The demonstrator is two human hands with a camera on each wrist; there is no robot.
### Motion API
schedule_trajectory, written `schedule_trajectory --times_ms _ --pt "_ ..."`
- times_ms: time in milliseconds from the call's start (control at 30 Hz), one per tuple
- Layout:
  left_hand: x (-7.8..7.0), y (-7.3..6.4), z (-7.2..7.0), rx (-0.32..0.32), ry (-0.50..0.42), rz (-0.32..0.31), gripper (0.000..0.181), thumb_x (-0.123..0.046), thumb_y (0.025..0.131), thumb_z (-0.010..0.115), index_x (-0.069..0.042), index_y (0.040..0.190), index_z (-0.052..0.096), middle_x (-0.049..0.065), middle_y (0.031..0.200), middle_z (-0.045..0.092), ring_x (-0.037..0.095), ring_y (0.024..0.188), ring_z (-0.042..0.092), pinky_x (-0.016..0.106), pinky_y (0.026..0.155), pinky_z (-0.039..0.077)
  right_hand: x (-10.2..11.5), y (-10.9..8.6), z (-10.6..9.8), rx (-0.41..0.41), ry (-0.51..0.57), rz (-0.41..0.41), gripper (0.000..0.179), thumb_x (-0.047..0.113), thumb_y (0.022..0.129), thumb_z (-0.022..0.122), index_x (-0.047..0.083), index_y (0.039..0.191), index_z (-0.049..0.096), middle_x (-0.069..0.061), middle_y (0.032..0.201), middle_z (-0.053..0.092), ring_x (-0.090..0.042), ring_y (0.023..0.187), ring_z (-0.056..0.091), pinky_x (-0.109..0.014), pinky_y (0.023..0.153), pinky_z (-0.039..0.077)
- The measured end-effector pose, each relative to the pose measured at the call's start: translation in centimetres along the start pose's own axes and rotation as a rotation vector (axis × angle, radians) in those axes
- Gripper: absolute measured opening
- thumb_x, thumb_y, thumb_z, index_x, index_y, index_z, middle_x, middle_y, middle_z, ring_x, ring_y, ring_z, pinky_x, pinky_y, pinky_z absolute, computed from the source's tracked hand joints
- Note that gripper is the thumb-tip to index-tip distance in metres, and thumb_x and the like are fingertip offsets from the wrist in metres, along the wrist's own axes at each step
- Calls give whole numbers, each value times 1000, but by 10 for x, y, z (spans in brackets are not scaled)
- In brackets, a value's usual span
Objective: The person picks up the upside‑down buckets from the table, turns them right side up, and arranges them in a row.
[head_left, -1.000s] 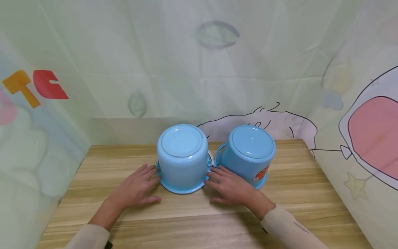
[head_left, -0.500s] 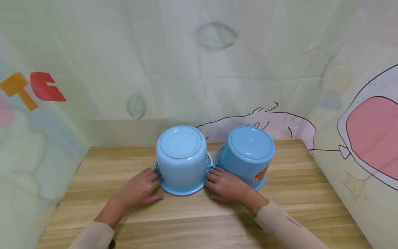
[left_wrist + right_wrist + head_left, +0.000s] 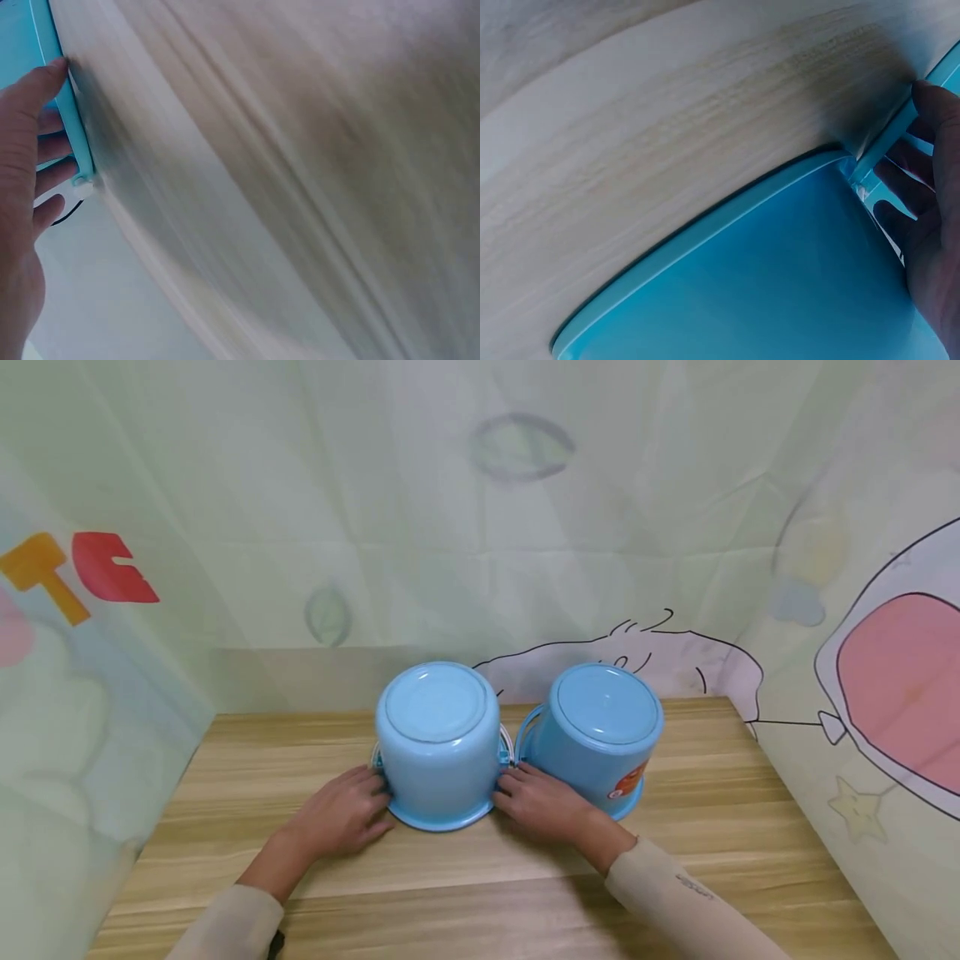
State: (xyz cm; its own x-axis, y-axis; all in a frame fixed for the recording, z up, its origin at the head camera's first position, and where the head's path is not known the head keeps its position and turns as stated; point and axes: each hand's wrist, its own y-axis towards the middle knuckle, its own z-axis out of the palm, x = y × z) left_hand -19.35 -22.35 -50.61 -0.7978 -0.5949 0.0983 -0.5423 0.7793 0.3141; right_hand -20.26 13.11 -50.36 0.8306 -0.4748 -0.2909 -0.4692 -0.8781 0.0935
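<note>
Head view: just left of centre I see a glossy pale-blue plastic bucket (image 3: 438, 781) upside down on a wood-grain table (image 3: 442, 918), with the left hand (image 3: 347, 814) and right hand (image 3: 542, 806) at its two sides. Each thumb and its bent fingers take hold of the rim; the wrist views bear this out, though some fingertips are hidden from me and both hands are cut off by the picture edges. A second, deeper-blue plastic bucket (image 3: 596, 752), also inverted, sits right of centre, partly behind the right hand; its rim fills the lower half of the right wrist view. Between the buckets, the white bail handle (image 3: 507, 742) and the blue bail handle (image 3: 529, 728) show only in part. On the second bucket's lower right there's an orange-red sticker (image 3: 628, 779) whose print is too small for me to read. I can't read the dark lettering (image 3: 695, 887) on the beige right sleeve (image 3: 675, 893) either. At left on the pale-green printed backdrop (image 3: 405, 527), I make out an orange "T" (image 3: 45, 572) and a red letter (image 3: 114, 567), possibly an E. The pink balloon print (image 3: 911, 685) runs off the right edge.
</note>
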Motion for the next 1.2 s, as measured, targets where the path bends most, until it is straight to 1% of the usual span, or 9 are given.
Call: schedule_trajectory --times_ms 100,233,333,400,567,733,867,1033,1200 --pt "0 2 1 -13 4 -7 24 -30 83 83 -11 76 69 1 81 62 20 80 60 42 83 56 0 2 2 12 27 14 13 26 103 63 18 112 69 1 110 68 -15 103 63 -32 94 56" --pt "1 3 3 -49 2 -7 27 -28 81 86 -11 71 67 0 78 60 18 76 56 37 75 52 0 4 4 26 57 40 12 24 103 64 18 112 69 2 108 67 -13 99 62 -30 93 55" --pt "1 3 5 -74 -4 -16 30 -30 79 88 -12 69 66 -1 77 60 17 75 55 35 72 51 1 6 5 14 79 65 11 23 103 64 18 112 69 2 107 67 -13 97 62 -28 91 55" --pt "1 3 6 -79 -14 -30 32 -31 79 89 -13 68 65 -1 77 60 16 74 54 34 70 51 2 7 6 -5 86 79 11 22 103 64 17 111 69 2 105 66 -13 95 61 -28 89 55" --pt "1 1 9 -75 -37 -54 35 -33 79 89 -13 68 63 -1 78 59 15 75 53 34 69 50 5 7 8 -42 89 106 11 24 102 67 18 110 70 3 103 65 -12 94 61 -27 88 55" --pt "0 1 9 -78 -57 -63 36 -33 79 89 -14 68 60 -1 79 58 15 75 52 33 67 49 6 8 12 -79 130 133 16 32 99 70 19 110 69 2 105 63 -14 99 63 -27 92 55" --pt "-1 1 8 -58 -70 -84 34 -32 79 89 -14 71 61 -1 82 60 15 78 54 33 68 51 7 8 16 -103 142 136 17 30 99 70 18 111 69 1 107 63 -15 103 62 -29 94 54" --pt "-1 1 8 -26 -91 -111 31 -31 81 88 -13 76 64 1 89 63 17 86 58 34 72 54 8 8 16 -93 129 139 18 30 101 68 19 115 68 2 111 62 -16 107 61 -30 95 54" --pt "-1 1 11 -34 -141 -101 28 -29 82 87 -10 83 67 5 97 65 21 93 61 37 79 56 8 6 15 -70 138 135 18 31 103 64 19 116 67 1 112 61 -17 108 60 -32 96 53"
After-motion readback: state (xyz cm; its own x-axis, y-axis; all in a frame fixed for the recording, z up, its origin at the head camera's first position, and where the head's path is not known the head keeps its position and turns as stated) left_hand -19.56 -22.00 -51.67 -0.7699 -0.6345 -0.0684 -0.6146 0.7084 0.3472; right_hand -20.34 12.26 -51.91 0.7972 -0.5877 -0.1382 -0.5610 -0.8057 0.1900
